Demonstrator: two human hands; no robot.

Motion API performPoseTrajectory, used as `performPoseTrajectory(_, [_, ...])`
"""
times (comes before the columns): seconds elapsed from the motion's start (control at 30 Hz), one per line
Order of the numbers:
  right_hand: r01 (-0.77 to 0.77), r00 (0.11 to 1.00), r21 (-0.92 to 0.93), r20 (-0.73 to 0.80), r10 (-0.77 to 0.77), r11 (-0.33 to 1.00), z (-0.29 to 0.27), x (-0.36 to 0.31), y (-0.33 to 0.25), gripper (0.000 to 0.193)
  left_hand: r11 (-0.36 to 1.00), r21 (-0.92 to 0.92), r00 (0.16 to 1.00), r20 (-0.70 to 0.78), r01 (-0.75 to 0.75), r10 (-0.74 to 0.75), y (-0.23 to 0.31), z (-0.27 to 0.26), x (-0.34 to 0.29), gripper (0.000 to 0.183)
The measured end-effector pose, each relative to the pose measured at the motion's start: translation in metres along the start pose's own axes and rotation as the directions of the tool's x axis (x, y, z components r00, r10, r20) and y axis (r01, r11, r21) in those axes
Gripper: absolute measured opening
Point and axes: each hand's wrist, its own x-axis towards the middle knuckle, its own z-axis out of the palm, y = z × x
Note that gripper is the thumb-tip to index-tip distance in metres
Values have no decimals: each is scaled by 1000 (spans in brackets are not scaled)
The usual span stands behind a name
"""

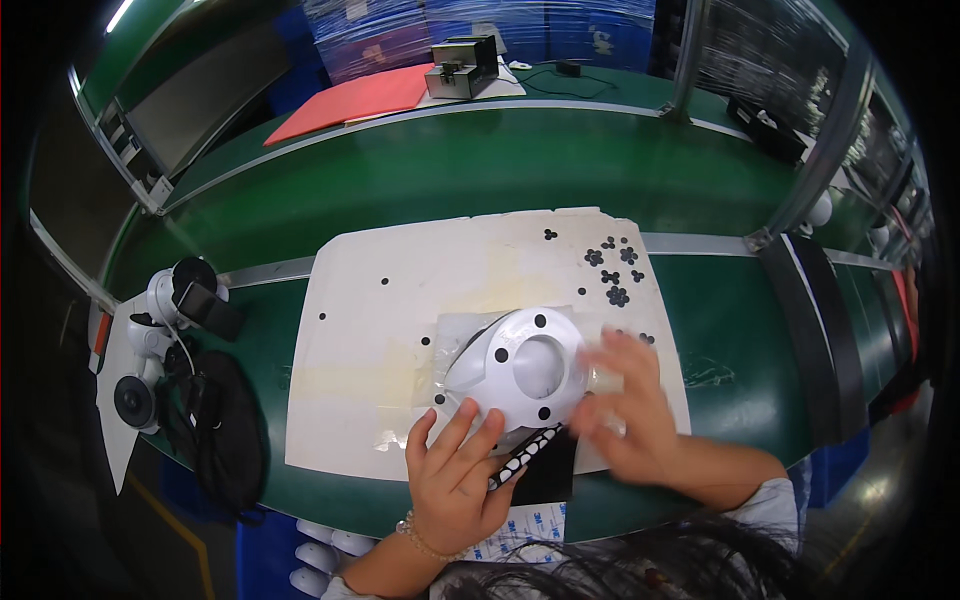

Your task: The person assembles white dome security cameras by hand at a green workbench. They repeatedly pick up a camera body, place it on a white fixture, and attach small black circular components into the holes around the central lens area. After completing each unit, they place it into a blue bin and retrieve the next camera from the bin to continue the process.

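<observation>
A white plastic part (pixel 494 376), rounded with a large round opening, lies on the cardboard sheet (pixel 350 380); several black round pads are on its face. My left hand (pixel 450 490) rests its spread fingertips at the part's lower left edge. Between that hand's thumb and fingers sits a black strip with white oval spots (pixel 522 458), slanting up along the part's lower side. Smeared by motion, my right hand (pixel 635 420) is at the part's right edge; whether its fingers hold anything is not clear.
Loose black dots and dot clusters (pixel 618 297) lie on the cardboard's upper right. A white device with cables (pixel 150 345) and a black pouch (pixel 228 430) are at left. A metal box (pixel 462 70) and red sheet (pixel 360 100) stand behind. Metal posts (pixel 830 150) rise at right.
</observation>
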Motion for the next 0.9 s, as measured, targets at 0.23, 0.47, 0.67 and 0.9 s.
performPoseTrajectory(0.23, [-267, 957, 247, 179, 227, 932, -7, 10, 25, 8, 1000, -2, 999, 41, -13, 13, -2, 1, -2, 15])
performPoseTrajectory(0.47, [-277, 958, 304, 160, 238, 912, -6, 7, 26, 8, 999, 11, 997, 68, -30, 29, -3, 0, -4, 19])
performPoseTrajectory(0.67, [-1, 997, 18, 80, -1, 1000, -5, 5, 34, 10, 1000, -13, 999, 34, 28, -27, 0, 1, -3, 10])
performPoseTrajectory(0.9, [-194, 978, 234, -26, 206, 953, -9, -7, 38, 18, 1000, 4, 998, 55, -5, 5, -2, 0, -3, 16])
